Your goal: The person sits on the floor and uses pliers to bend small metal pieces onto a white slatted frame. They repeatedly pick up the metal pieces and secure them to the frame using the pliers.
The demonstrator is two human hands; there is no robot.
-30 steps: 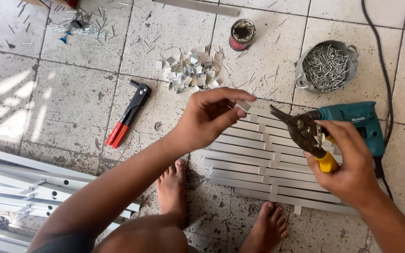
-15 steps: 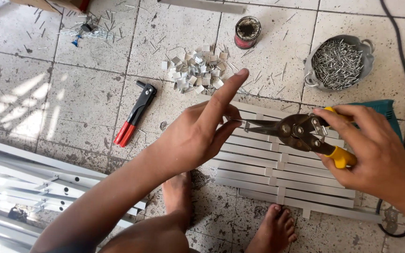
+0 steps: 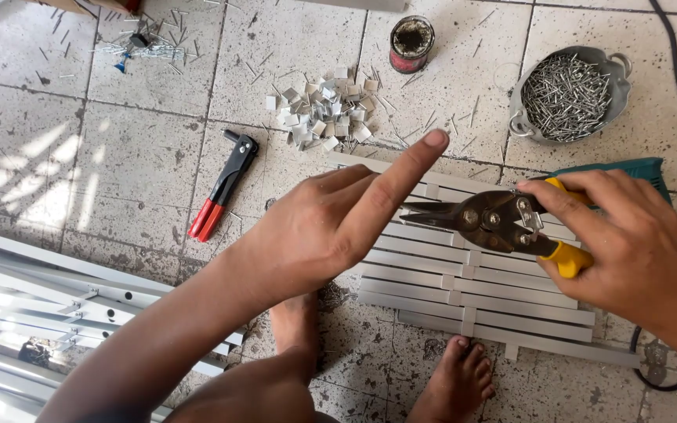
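Progress: white slatted panel (image 3: pixel 479 290) on the floor looks assembled, cut tabs (image 3: pixel 323 117) piled beyond | your left hand (image 3: pixel 331 227) holds nothing, forefinger out, over the panel | your right hand (image 3: pixel 628 243) grips yellow-handled snips (image 3: pixel 495 223), blades nearly closed.

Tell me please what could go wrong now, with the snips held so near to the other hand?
1. The tip of the snips points at the left hand, whose fingers lie just in front of it; a slip could possibly cut them.
2. Bare feet rest on tiles strewn with loose nails and beside a pile of small metal pieces; stepping there may hurt.
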